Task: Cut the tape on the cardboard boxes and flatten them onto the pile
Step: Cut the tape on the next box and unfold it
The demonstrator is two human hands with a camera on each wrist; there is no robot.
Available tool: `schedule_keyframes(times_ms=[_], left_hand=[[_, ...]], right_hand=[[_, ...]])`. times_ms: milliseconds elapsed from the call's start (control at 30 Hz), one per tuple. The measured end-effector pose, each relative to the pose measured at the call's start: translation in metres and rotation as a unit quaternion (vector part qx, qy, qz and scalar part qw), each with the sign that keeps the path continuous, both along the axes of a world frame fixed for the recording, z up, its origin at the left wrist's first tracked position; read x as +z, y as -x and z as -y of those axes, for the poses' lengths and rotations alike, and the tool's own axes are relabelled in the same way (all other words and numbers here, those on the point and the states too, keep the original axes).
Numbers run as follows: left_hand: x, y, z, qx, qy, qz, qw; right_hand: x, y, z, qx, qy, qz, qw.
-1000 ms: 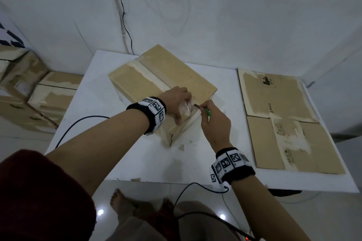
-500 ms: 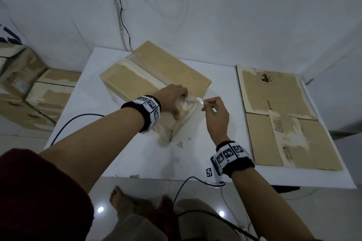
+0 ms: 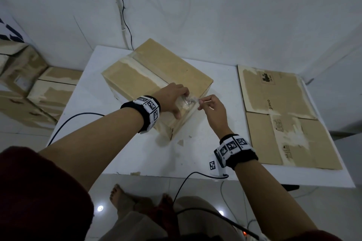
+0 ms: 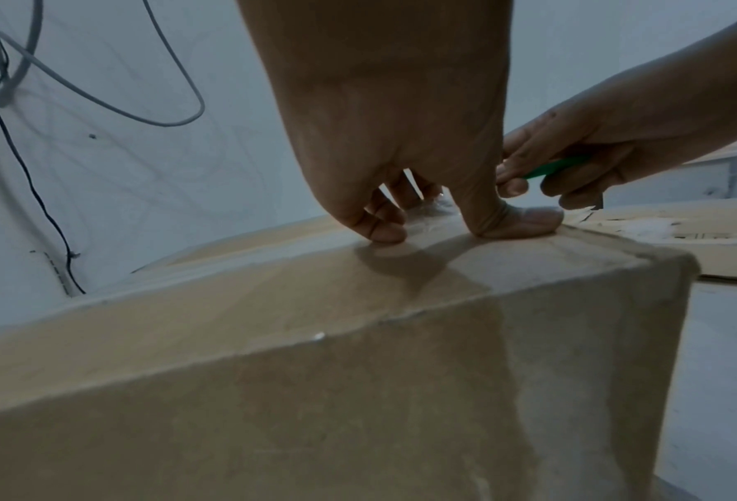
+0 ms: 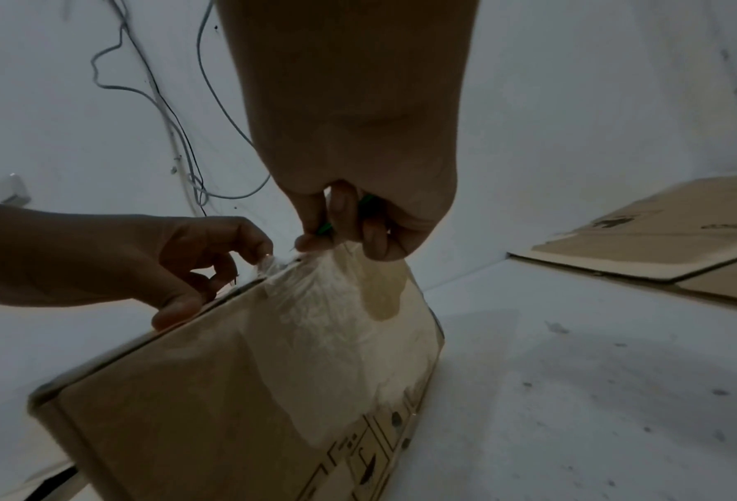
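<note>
A taped cardboard box (image 3: 148, 76) stands skewed on the white table (image 3: 94, 127). My left hand (image 3: 173, 99) rests on its near top corner, fingers curled over crumpled clear tape (image 3: 186, 102), thumb (image 4: 516, 220) flat on the lid. Just right of that corner, my right hand (image 3: 212, 106) grips a green-handled cutter (image 4: 552, 168) and pinches a peeled strip of tape (image 5: 340, 271) stretched up from the box's end face. The cutter's blade is hidden by the fingers. Flattened cardboard (image 3: 278, 107) lies in a pile on the table's right side.
More taped boxes (image 3: 33, 92) are stacked on the floor left of the table. Cables (image 3: 125, 31) hang down the wall behind it, and a black cord (image 3: 68, 123) crosses the table's left edge. Small scraps (image 3: 180, 142) lie by the box. My bare feet stand below the front edge.
My right hand has risen from the box's corner and drawn away to the right, stretching tape off the end face. The left hand has stayed on the corner.
</note>
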State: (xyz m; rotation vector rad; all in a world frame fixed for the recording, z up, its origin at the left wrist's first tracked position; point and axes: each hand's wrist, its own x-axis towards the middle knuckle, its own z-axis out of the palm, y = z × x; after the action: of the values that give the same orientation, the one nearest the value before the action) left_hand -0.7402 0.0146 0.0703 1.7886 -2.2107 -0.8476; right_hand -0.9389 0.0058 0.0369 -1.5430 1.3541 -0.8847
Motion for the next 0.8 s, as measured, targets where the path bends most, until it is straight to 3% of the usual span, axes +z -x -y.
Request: schedule_keyframes(times_ms=[233,367,533,800], left_hand=[[0.000,0.002,-0.001,-0.006,0.004,0.002,1.000],[-0.001,0.003,-0.002,-0.008,0.007,-0.001,1.000],[-0.003,0.000,-0.002,-0.019,0.015,0.002,1.000],[-0.004,0.002,0.005,-0.010,0.018,-0.001,1.000]], right_hand=[[0.007,-0.004,0.013,0.059,0.005,-0.104,0.993],[0.014,0.008,0.020,0.084,-0.017,-0.101,0.991],[0.013,-0.002,0.017,0.089,0.030,-0.144,0.985],[0.006,0.012,0.018,0.101,-0.038,-0.088,0.990]])
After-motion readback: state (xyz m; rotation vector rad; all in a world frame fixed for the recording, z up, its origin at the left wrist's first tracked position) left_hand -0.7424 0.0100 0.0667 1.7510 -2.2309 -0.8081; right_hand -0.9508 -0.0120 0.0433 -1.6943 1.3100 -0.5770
